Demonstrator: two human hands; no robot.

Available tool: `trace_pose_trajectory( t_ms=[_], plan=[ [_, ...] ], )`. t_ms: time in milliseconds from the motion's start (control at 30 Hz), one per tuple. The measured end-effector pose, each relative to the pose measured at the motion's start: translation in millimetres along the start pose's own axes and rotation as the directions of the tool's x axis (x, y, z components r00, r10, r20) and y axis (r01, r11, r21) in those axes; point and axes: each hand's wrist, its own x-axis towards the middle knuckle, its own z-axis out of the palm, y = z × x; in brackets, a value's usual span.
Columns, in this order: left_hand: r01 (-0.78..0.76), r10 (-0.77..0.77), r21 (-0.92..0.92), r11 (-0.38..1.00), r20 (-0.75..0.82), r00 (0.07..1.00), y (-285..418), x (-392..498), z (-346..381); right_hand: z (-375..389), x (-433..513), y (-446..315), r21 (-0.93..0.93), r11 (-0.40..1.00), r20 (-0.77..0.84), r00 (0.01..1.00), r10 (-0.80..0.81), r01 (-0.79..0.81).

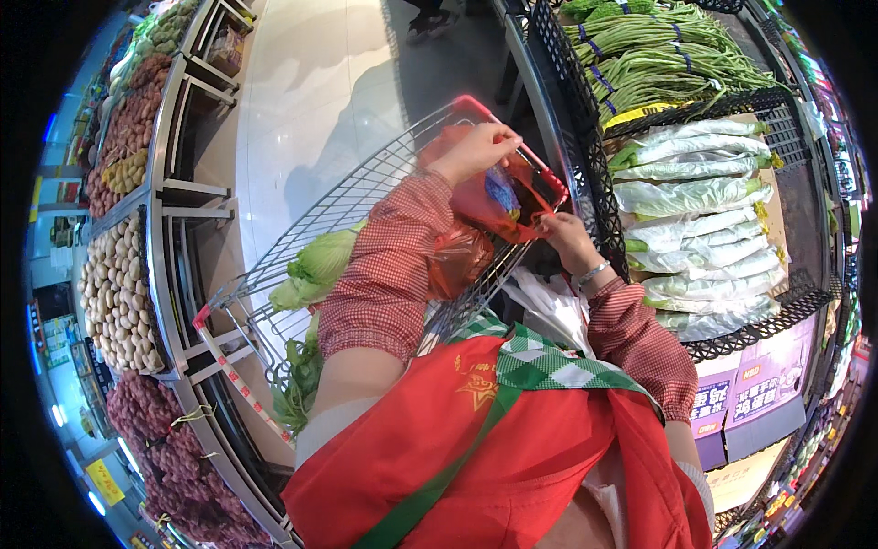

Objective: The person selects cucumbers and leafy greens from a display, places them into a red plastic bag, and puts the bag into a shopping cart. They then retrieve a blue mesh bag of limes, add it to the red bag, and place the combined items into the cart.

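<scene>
In a wire shopping cart [315,185] with red corners, a red plastic bag [473,199] is spread out in front of me. My left hand [477,152] is closed at the bag's upper edge, beside the cart's red rim. My right hand [568,240] pinches a stretched strip of the same bag at the rim's right end. Inside the bag a blue patterned item [502,191] shows, next to something dark that I cannot make out. Nearer to me, a second red bag [461,264] bulges with contents I cannot identify.
Pale green leafy heads [319,264] and leafy greens [300,384] lie low on the cart's left. White plastic [549,305] hangs by my right forearm. Black crates [597,185] hold long beans [658,65] and wrapped vegetables [693,226]. Potatoes [120,295] fill the left stand. Someone's shoe [431,26] shows ahead.
</scene>
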Motion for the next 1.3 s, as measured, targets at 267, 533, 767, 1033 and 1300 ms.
trace_pose_trajectory(
  t_ms=[267, 533, 767, 1033, 1300],
  plan=[
    [-0.082, 0.074, -0.089, 0.993, -0.088, 0.993, -10.3, -10.7, 8.3, 9.9, 11.5, 7.6, -0.030, 0.996, -0.061, 0.994, -0.089, 0.087],
    [-0.105, 0.057, -0.183, 0.978, -0.249, 0.967, -38.3, -37.7, -12.1, 5.1, 44.6, -7.0, 0.011, 0.998, -0.003, 0.999, -0.054, 0.054],
    [-0.022, 0.456, 0.775, 0.631, -0.348, 0.819, -26.1, -46.0, -16.4, 8.4, 75.4, -9.1, -0.519, 0.838, 0.010, 0.981, -0.192, 0.169],
    [-0.343, 0.353, 0.617, 0.709, 0.110, 0.929, -123.9, -45.5, 70.4, -7.8, 38.8, 30.9, -0.435, 0.885, -0.029, 0.980, -0.196, 0.164],
    [-0.389, -0.296, 0.921, 0.012, 0.374, 0.879, -184.8, 6.3, 94.1, -6.0, 6.0, 17.0, -0.334, 0.936, -0.121, 0.980, -0.158, 0.110]
  ],
)
